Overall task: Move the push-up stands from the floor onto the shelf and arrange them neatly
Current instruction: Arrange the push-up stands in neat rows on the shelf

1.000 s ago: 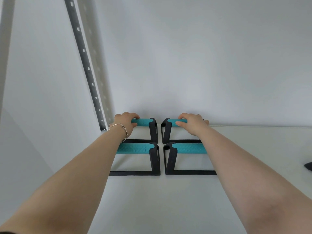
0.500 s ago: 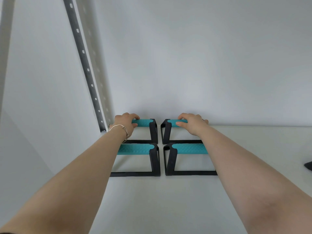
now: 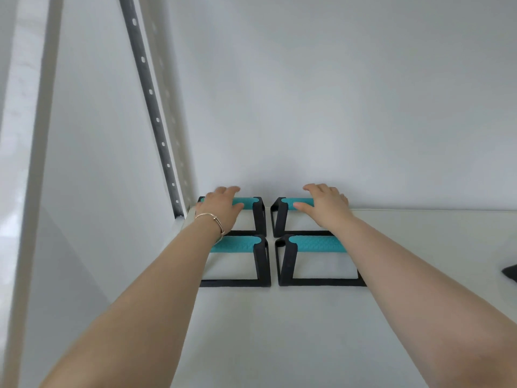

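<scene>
Several push-up stands with black frames and teal grips stand on the white shelf in two rows of two, near the back wall. My left hand lies over the grip of the back left stand, fingers stretched out and not curled round it. My right hand lies the same way over the back right stand, thumb along the grip. The front left stand and front right stand sit just in front, partly hidden by my forearms.
A perforated metal upright runs up the left side at the shelf's back corner. The white wall rises directly behind the back stands. A dark object pokes in at the right edge of the shelf.
Both hands have uncurled from the back stands' grips; the fingers now stretch out flat. The stands have stayed where they were.
</scene>
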Available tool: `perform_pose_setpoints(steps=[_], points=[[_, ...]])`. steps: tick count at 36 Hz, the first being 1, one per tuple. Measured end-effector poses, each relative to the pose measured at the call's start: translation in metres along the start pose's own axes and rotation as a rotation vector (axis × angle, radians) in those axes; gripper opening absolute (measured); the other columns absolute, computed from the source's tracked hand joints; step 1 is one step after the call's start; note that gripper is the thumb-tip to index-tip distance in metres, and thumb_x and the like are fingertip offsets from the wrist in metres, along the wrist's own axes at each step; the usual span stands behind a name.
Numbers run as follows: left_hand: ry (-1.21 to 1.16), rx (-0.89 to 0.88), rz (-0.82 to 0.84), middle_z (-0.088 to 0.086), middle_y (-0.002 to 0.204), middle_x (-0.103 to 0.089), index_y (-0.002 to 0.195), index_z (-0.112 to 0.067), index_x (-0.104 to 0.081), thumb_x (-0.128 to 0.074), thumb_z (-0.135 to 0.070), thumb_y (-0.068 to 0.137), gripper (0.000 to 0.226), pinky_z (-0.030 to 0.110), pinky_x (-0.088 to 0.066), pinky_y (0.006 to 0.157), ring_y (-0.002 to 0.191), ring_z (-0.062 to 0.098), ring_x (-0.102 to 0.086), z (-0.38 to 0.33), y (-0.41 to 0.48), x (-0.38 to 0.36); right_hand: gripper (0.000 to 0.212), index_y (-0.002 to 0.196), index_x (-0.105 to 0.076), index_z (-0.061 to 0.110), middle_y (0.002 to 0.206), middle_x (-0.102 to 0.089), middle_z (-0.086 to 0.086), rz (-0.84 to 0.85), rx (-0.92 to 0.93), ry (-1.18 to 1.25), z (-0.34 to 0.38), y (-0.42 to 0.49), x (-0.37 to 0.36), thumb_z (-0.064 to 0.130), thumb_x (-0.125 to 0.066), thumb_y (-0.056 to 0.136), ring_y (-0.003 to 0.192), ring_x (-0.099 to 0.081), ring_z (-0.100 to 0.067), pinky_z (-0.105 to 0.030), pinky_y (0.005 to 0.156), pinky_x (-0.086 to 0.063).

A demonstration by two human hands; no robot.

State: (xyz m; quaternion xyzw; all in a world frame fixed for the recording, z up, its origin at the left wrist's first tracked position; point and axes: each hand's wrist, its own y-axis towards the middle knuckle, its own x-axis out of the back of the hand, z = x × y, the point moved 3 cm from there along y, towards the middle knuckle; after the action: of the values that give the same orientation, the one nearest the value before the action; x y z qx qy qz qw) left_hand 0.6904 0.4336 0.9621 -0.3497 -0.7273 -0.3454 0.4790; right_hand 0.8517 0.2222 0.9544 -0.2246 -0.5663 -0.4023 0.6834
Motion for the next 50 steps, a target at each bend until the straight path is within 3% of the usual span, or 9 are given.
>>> perform_pose_setpoints(steps=[3, 6, 11, 16, 22, 32, 50], points=[[-0.045, -0.058, 0.208, -0.011, 0.123, -0.061, 0.125, -0.036, -0.055, -0.042, -0.057, 0.093, 0.041, 0.043, -0.044, 0.097, 0.110, 0.017, -0.056, -0.012, -0.025, 0.003, 0.043, 0.107, -0.063, 0.026, 0.108, -0.063, 0.005, 0.075, 0.066, 0.102, 0.002, -0.031, 0.003, 0.062, -0.045, 0.090, 0.105, -0.057, -0.020, -0.041, 0.088, -0.046], [-0.058, -0.096, 0.372, -0.012, 0.114, -0.063, 0.120, -0.035, -0.059, -0.052, -0.066, 0.083, 0.049, 0.037, -0.047, 0.096, 0.106, 0.014, -0.057, -0.014, -0.045, 0.003, 0.041, 0.089, -0.062, 0.029, 0.082, -0.059, 0.010, 0.105, 0.119, 0.086, -0.005, -0.065, 0.000, 0.065, -0.044, 0.088, 0.084, -0.055, -0.015, -0.033, 0.068, -0.043], [0.019, -0.150, 0.375, -0.009, 0.109, -0.060, 0.124, -0.040, -0.054, -0.060, -0.059, 0.082, 0.046, 0.037, -0.050, 0.088, 0.097, 0.016, -0.055, -0.009, -0.061, 0.000, 0.051, 0.107, -0.058, 0.031, 0.096, -0.060, 0.008, 0.091, 0.156, -0.083, -0.016, -0.092, -0.003, 0.073, -0.038, 0.085, 0.093, -0.054, -0.018, -0.036, 0.081, -0.040], [0.092, -0.169, 0.293, -0.009, 0.110, -0.057, 0.127, -0.045, -0.049, -0.051, -0.050, 0.092, 0.035, 0.043, -0.041, 0.092, 0.101, 0.018, -0.052, -0.009, -0.069, -0.003, 0.038, 0.117, -0.055, 0.038, 0.098, -0.059, 0.008, 0.025, 0.136, -0.049, -0.011, -0.098, -0.006, 0.062, -0.041, 0.092, 0.098, -0.053, -0.019, -0.035, 0.083, -0.033], [0.122, -0.186, 0.221, -0.007, 0.112, -0.055, 0.133, -0.043, -0.046, -0.041, -0.049, 0.097, 0.037, 0.043, -0.032, 0.098, 0.108, 0.020, -0.051, -0.005, -0.078, -0.006, 0.038, 0.117, -0.057, 0.040, 0.097, -0.058, 0.009, 0.017, 0.121, -0.019, -0.010, -0.101, -0.005, 0.063, -0.041, 0.091, 0.099, -0.052, -0.018, -0.037, 0.092, -0.033], [0.123, -0.178, 0.119, -0.015, 0.116, -0.055, 0.130, -0.048, -0.044, -0.036, -0.054, 0.096, 0.035, 0.041, -0.026, 0.102, 0.111, 0.014, -0.048, 0.000, -0.085, -0.014, 0.040, 0.115, -0.058, 0.041, 0.096, -0.057, 0.010, 0.007, 0.113, 0.031, -0.003, -0.098, -0.009, 0.066, -0.042, 0.089, 0.101, -0.050, -0.016, -0.033, 0.091, -0.028], [0.113, -0.215, 0.062, -0.018, 0.112, -0.056, 0.128, -0.050, -0.045, -0.036, -0.056, 0.095, 0.034, 0.041, -0.025, 0.097, 0.106, 0.013, -0.049, 0.002, -0.082, -0.021, 0.040, 0.117, -0.058, 0.042, 0.095, -0.056, 0.011, 0.012, 0.102, 0.015, -0.008, -0.100, -0.007, 0.066, -0.041, 0.090, 0.099, -0.049, -0.016, -0.036, 0.093, -0.030]])
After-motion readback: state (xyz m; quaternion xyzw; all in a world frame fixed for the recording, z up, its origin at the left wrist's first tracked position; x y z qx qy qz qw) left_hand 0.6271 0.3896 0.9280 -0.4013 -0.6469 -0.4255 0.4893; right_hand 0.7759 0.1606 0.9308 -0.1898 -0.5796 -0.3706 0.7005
